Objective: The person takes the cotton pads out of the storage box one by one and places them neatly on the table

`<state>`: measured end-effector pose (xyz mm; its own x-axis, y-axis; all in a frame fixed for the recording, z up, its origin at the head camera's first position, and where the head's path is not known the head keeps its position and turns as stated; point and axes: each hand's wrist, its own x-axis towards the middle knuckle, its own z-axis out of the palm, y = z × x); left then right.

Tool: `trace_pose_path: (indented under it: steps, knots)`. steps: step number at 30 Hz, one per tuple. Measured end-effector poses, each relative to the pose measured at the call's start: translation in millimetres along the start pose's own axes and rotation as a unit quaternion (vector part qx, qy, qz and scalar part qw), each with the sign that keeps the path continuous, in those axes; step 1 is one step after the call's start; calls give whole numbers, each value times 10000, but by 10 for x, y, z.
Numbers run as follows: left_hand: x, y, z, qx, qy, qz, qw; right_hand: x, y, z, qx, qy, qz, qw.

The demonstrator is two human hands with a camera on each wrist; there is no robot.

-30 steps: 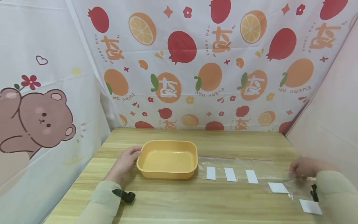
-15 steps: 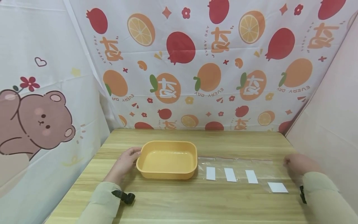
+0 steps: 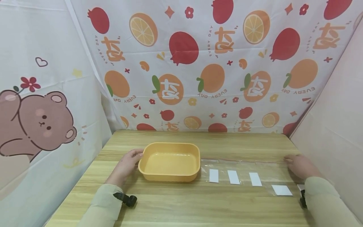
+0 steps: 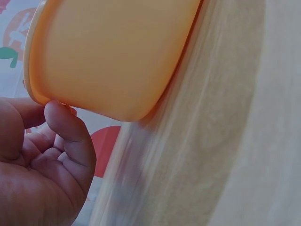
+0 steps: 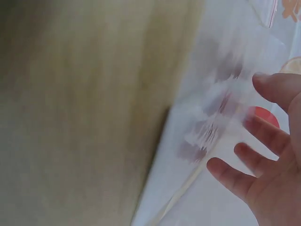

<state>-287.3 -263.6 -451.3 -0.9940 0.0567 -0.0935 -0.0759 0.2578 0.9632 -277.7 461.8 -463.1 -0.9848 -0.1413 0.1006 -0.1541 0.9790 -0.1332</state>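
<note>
A yellow plastic tub (image 3: pixel 170 176) stands upright on the table, nothing inside it. My left hand (image 3: pixel 129 162) is at its left side; in the left wrist view the thumb and a finger pinch the tub's rim (image 4: pixel 66 104). To the tub's right lies a row of clear zip bags (image 3: pixel 244 167) with white labels (image 3: pixel 255 179). Beyond the row's right end is my right hand (image 3: pixel 303 167), its fingers spread in the right wrist view beside a blurred clear bag (image 5: pixel 211 108). A corner of another white label (image 3: pixel 300 187) peeks out by the right cuff.
The wood-grain table (image 3: pixel 181 208) runs back to a fruit-print cloth (image 3: pixel 187 82). White cloth walls stand at both sides, the left cloth (image 3: pixel 85 126) bearing a bear print. A black wrist camera (image 3: pixel 130 200) is strapped to the left sleeve.
The right hand has moved left and back toward the row with a labelled bag, now mostly hidden by the arm, and its fingers have straightened. Left hand and tub have stayed put.
</note>
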Motion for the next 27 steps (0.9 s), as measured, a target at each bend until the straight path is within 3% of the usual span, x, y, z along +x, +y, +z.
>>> trace_pose_path:
  steps: [19,27]
  knots:
    - [-54,49,-9,-78,-7,70,9999,-58,-79,-33,64,-173,-243,9995]
    - [-43,30,2,-151,-8,65,9999,-88,-134,-62,61,-317,-90,9994]
